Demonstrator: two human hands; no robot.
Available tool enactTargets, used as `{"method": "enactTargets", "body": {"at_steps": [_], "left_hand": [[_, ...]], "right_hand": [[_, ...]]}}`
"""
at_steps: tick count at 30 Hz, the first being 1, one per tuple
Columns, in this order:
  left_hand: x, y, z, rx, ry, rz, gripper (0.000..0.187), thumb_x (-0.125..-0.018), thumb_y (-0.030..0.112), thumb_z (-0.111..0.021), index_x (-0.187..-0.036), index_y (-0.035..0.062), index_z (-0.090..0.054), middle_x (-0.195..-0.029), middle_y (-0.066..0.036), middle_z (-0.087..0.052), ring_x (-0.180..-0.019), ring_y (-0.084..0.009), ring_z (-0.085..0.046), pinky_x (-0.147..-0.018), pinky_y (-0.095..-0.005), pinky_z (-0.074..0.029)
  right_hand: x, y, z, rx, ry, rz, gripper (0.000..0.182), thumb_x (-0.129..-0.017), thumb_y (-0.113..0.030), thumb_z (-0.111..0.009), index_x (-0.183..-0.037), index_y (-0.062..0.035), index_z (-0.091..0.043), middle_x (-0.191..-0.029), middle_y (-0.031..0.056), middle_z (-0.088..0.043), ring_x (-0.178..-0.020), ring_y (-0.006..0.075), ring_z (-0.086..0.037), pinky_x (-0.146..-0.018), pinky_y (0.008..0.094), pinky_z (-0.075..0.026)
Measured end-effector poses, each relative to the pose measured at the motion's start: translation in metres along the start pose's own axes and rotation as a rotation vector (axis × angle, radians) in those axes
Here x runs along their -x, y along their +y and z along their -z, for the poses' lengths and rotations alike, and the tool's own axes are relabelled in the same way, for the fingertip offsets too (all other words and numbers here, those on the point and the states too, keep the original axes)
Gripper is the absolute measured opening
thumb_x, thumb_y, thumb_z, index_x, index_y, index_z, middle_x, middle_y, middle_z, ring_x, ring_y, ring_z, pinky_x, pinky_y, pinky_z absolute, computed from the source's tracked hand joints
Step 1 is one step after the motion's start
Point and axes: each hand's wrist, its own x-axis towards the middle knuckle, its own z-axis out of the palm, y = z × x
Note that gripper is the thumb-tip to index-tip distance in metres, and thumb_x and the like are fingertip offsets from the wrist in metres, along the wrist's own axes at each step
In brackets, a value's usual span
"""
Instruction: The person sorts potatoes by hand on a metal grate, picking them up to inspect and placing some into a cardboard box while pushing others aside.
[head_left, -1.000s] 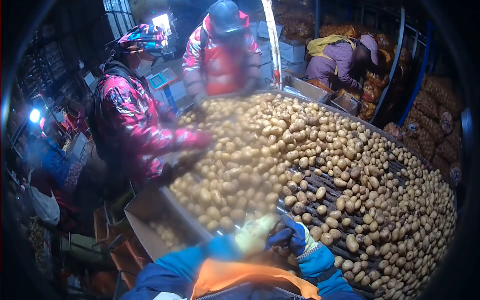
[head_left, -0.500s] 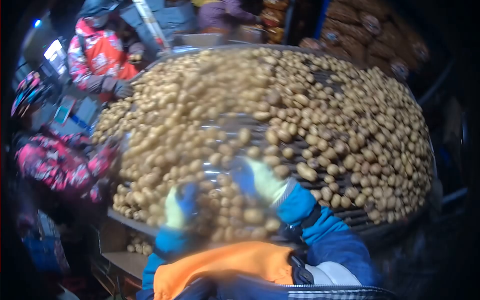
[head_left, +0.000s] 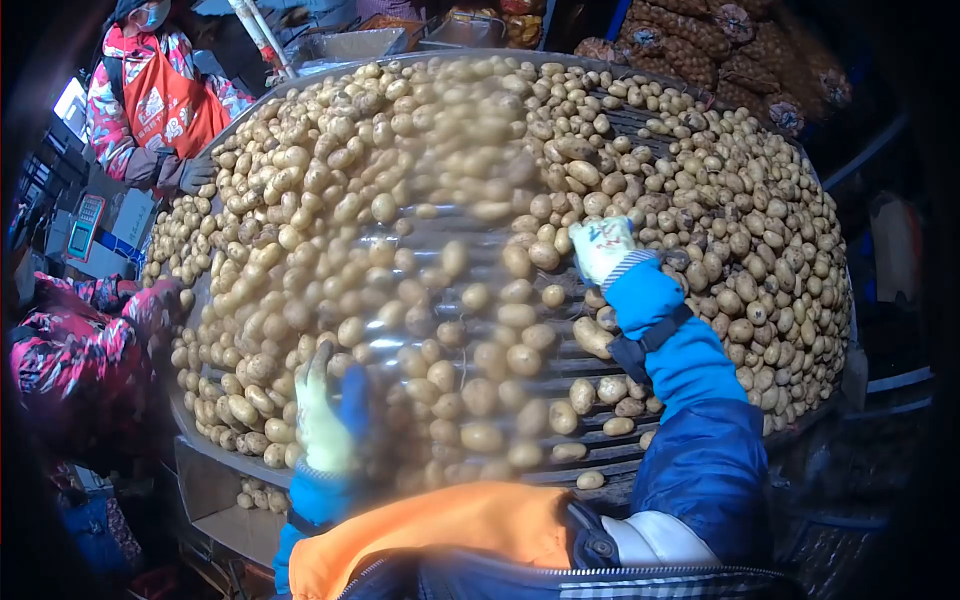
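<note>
Potatoes [head_left: 482,436] cover a broad slatted table [head_left: 600,455], with dark slats showing between them near the middle. My left hand [head_left: 325,415], in a pale yellow glove with a blue palm side, is at the near left among the potatoes. Its fingers are spread apart and nothing is seen in them. My right hand [head_left: 603,248], gloved alike with coloured marks on the back, reaches out over the potatoes right of centre. Its fingers bend down out of sight, so I cannot see whether it holds a potato. A hazy smear blurs the middle.
A person in a red apron [head_left: 175,105] stands at the far left with a gloved hand [head_left: 198,174] at the table edge. A patterned pink sleeve [head_left: 150,310] reaches in at left. Below is an open box [head_left: 215,500] with potatoes. Filled net sacks [head_left: 690,45] are stacked at the back.
My right hand has moved away from my body and to the right, from the near middle onto the farther potatoes. My left hand has shifted slightly left, fingers spread. The view has shifted too.
</note>
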Motion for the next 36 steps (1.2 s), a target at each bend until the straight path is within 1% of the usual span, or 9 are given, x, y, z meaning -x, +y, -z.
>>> {"method": "enactTargets", "body": {"at_steps": [4, 7, 13, 17, 20, 25, 27, 34, 36], "left_hand": [[-0.003, 0.02, 0.001, 0.118, -0.076, -0.08, 0.038, -0.105, 0.016, -0.067, -0.138, -0.001, -0.064, -0.124, -0.016, -0.072, -0.112, -0.0269, -0.071, -0.099, -0.0372, -0.055], [-0.009, 0.047, -0.003, 0.733, -0.44, 0.589, 0.036, -0.105, 0.017, -0.065, -0.137, 0.0011, -0.065, -0.119, -0.013, -0.073, -0.087, -0.0218, -0.072, -0.073, -0.0321, -0.058], [0.005, 0.026, -0.068, 1.475, -0.783, 0.395, 0.055, -0.109, 0.04, -0.059, -0.155, 0.0107, -0.048, -0.139, -0.014, -0.064, -0.116, -0.0265, -0.07, -0.083, -0.0382, -0.065], [-0.012, 0.027, -0.09, 1.976, -0.957, 0.873, 0.052, -0.114, 0.042, -0.047, -0.159, 0.0162, -0.043, -0.147, -0.013, -0.059, -0.133, -0.0332, -0.062, -0.101, -0.0432, -0.061], [-0.007, 0.036, -0.074, 1.585, -0.668, 1.013, 0.047, -0.114, 0.044, -0.043, -0.144, 0.0101, -0.057, -0.122, -0.014, -0.069, -0.109, -0.0287, -0.07, -0.086, -0.0355, -0.062], [-0.006, 0.005, -0.089, 1.566, -0.779, 0.863, 0.058, -0.115, 0.051, -0.031, -0.109, 0.0039, -0.065, -0.072, -0.01, -0.057, -0.064, -0.0226, -0.052, -0.065, -0.033, -0.045], [-0.006, 0.003, -0.089, 1.581, -0.792, 0.844, 0.057, -0.115, 0.051, -0.032, -0.11, 0.0046, -0.064, -0.078, -0.01, -0.06, -0.066, -0.0225, -0.053, -0.067, -0.0359, -0.048], [-0.01, 0.007, -0.035, 1.676, -0.676, 0.957, 0.04, -0.112, 0.041, -0.05, -0.114, 0.0039, -0.065, -0.084, -0.01, -0.064, -0.065, -0.0248, -0.06, -0.053, -0.0335, -0.046], [-0.001, -0.007, -0.03, 1.554, -0.526, 0.894, 0.038, -0.111, 0.04, -0.051, -0.111, 0.0049, -0.067, -0.084, -0.011, -0.065, -0.062, -0.0259, -0.06, -0.05, -0.0344, -0.046]], "right_hand": [[-0.006, -0.015, -0.008, 0.016, -0.051, 0.007, 0.019, -0.092, -0.02, -0.063, -0.101, -0.0075, -0.073, -0.101, 0.018, -0.076, -0.099, 0.0348, -0.074, -0.076, 0.0512, -0.055], [-0.005, -0.002, -0.003, -0.08, -0.02, -0.021, 0.021, -0.089, -0.022, -0.064, -0.101, -0.0069, -0.071, -0.098, 0.0209, -0.075, -0.09, 0.0391, -0.075, -0.077, 0.0527, -0.057], [0.056, -0.06, 0.065, -0.658, 0.08, 0.05, 0.036, -0.091, -0.03, -0.072, -0.117, -0.0059, -0.069, -0.103, 0.0233, -0.075, -0.095, 0.0378, -0.075, -0.081, 0.0472, -0.059], [0.061, -0.074, 0.043, -0.859, 0.135, 0.21, 0.049, -0.091, -0.033, -0.079, -0.129, -0.0046, -0.069, -0.104, 0.0188, -0.076, -0.093, 0.0304, -0.075, -0.084, 0.0409, -0.059], [0.002, -0.017, 0.037, -0.797, 0.099, -0.247, 0.059, -0.095, -0.043, -0.072, -0.133, 0.0009, -0.065, -0.119, 0.0237, -0.075, -0.112, 0.0331, -0.073, -0.096, 0.0432, -0.057], [-0.048, -0.051, 0.014, -0.21, 0.072, -0.125, 0.058, -0.093, -0.05, -0.066, -0.129, -0.0046, -0.063, -0.12, 0.0219, -0.069, -0.112, 0.0415, -0.068, -0.095, 0.0524, -0.053], [-0.044, -0.094, -0.039, 0.164, 0.574, 0.022, 0.042, -0.092, -0.042, -0.063, -0.115, -0.0074, -0.067, -0.115, 0.0167, -0.066, -0.105, 0.0343, -0.064, -0.097, 0.0562, -0.046], [0.06, -0.167, 0.056, -0.684, 0.465, 0.626, 0.026, -0.091, -0.029, -0.068, -0.104, -0.0069, -0.07, -0.098, 0.0124, -0.07, -0.094, 0.0333, -0.068, -0.083, 0.0477, -0.055], [0.046, -0.127, 0.065, -0.969, 0.077, 0.413, 0.042, -0.097, -0.026, -0.065, -0.132, -0.0026, -0.069, -0.123, 0.022, -0.071, -0.118, 0.0388, -0.067, -0.105, 0.0457, -0.053]]}}
